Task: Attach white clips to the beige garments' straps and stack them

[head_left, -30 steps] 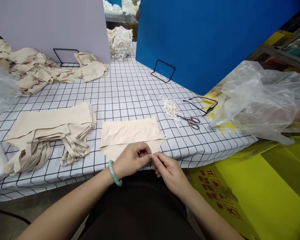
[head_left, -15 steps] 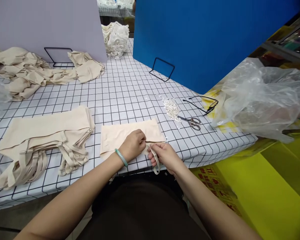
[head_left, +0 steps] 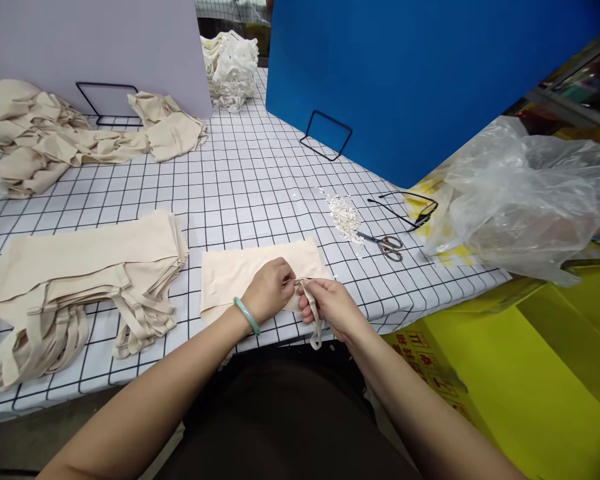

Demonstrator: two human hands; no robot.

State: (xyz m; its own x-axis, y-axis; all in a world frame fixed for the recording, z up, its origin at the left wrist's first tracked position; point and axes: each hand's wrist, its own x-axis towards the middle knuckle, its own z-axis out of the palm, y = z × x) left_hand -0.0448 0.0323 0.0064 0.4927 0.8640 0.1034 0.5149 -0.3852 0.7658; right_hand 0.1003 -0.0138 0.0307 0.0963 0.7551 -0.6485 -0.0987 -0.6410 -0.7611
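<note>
A beige camisole (head_left: 245,267) lies folded flat at the front of the table. Over its right part, my left hand (head_left: 269,288) is closed with the fingertips pinching the base of the camisole's strap (head_left: 315,323). Close beside it, my right hand (head_left: 334,305) grips the same strap between thumb and fingers, and the loop dangles below. Both sets of fingertips nearly meet; a small piece between them is too fine to make out. Left of this garment is a neat stack of similar beige camisoles (head_left: 85,250), straps hanging toward the table edge.
Scissors (head_left: 387,247) lie beside a pile of small white bits (head_left: 345,217), with eyeglasses (head_left: 415,217) behind. A blue board (head_left: 380,80) and a lilac board (head_left: 130,47) stand at the back. Crumpled beige garments (head_left: 45,137) lie back left, a clear plastic bag (head_left: 520,193) right.
My fingertips have drawn the strap's upper end up over the garment, and the strap now hangs a little further right. The view has shifted slightly.
</note>
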